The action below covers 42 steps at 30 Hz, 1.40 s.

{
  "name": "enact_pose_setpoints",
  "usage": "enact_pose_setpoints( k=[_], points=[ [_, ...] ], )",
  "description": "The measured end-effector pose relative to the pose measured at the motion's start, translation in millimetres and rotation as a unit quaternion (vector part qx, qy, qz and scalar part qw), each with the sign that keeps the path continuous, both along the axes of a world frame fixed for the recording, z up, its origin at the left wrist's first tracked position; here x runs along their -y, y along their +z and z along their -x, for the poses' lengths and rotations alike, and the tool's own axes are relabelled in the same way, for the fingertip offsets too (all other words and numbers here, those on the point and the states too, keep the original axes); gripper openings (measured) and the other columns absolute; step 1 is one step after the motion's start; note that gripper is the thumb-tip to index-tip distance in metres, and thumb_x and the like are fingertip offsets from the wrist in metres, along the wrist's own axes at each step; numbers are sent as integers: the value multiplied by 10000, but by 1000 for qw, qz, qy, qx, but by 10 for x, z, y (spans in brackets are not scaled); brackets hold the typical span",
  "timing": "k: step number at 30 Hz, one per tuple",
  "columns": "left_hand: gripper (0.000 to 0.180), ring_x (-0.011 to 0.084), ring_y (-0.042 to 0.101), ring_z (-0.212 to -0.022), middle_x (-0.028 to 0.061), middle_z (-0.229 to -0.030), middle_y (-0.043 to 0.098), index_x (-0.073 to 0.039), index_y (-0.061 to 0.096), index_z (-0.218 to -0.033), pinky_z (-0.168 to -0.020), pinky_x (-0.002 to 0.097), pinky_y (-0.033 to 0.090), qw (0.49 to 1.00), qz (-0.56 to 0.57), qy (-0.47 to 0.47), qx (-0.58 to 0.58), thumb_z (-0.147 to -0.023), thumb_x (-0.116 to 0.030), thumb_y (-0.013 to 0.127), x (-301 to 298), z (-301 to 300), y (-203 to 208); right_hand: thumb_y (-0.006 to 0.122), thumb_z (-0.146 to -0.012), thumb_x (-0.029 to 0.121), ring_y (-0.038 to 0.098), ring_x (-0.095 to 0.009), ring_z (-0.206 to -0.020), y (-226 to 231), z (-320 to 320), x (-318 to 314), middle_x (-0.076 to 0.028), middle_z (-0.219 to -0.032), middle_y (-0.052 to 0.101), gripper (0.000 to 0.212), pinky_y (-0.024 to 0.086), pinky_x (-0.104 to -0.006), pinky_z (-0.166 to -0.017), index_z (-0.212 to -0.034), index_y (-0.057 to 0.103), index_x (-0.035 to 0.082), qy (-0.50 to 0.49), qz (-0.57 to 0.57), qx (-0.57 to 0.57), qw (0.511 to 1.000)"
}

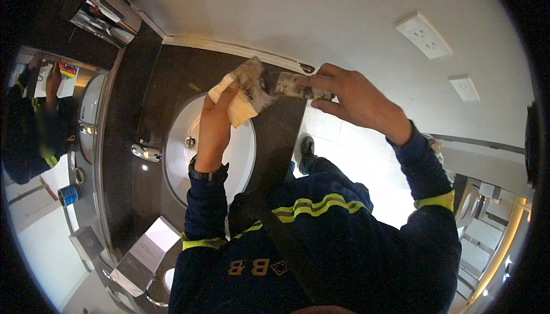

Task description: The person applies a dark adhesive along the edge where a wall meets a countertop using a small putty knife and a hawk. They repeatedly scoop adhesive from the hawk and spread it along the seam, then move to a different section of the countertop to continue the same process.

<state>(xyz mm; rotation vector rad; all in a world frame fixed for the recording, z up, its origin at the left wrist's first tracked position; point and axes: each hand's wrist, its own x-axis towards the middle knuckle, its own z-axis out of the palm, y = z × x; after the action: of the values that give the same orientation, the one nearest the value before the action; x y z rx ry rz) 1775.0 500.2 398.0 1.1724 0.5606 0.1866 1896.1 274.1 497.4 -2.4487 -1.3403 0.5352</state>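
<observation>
My left hand [215, 120] holds a folded cream-coloured cloth [239, 108] with a grey, dirty patch at its top. My right hand [352, 97] grips a flat scraper-like tool [292, 85] coated in grey-white residue, its end pressed against the dirty part of the cloth. Both hands are raised above a white oval sink [177, 159] set in a dark counter [172, 79]. My sleeves are dark blue with yellow reflective bands, and a black watch [207, 173] sits on my left wrist.
A chrome tap [146, 152] stands left of the sink. A mirror [51, 131] at far left reflects a person. White boxes [146, 254] lie on the counter at lower left. Two wall sockets [424, 34] sit on the white wall. A black shoe [306, 148] rests on the tiled floor.
</observation>
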Motion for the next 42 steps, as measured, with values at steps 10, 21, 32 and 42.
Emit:
enact_pose_setpoints(
  k=[10, 21, 32, 42],
  points=[
    [353, 273, 561, -1125, 182, -1190, 562, -30, 539, -1242, -921, 351, 476, 838, -538, -62, -65, -891, 10, 529, -275, 449, -158, 710, -826, 216, 582, -143, -724, -2013, 127, 124, -82, -830, 632, 279, 465, -266, -625, -972, 600, 5, -475, -336, -308, 752],
    [349, 248, 624, -1009, 165, -1139, 592, 68, 479, -1204, -839, 335, 531, 997, 12, 69, -38, -935, -145, 537, -214, 640, -157, 539, -897, 63, 621, -132, -745, -2788, -43, -197, -79, -927, 647, 193, 465, -263, -603, -1067, 615, 12, -556, -389, -268, 683],
    [500, 280, 588, -1085, 176, -1186, 583, -17, 502, -1259, -907, 340, 489, 993, 48, 98, -38, -781, 26, 644, -314, 760, -203, 553, -875, 61, 620, -146, -748, -2996, -214, -165, -88, -948, 652, 287, 492, -277, -630, -1157, 603, 37, -584, -336, -235, 700],
    [364, 254, 633, -1004, 169, -1132, 592, 62, 468, -1209, -825, 328, 553, 979, 145, 140, 22, -937, -173, 524, -211, 651, -16, 540, -878, -1, 661, -180, -649, -2835, -409, -142, -137, -872, 686, 287, 538, -260, -539, -1159, 591, -29, -545, -352, -361, 670]
  ],
)
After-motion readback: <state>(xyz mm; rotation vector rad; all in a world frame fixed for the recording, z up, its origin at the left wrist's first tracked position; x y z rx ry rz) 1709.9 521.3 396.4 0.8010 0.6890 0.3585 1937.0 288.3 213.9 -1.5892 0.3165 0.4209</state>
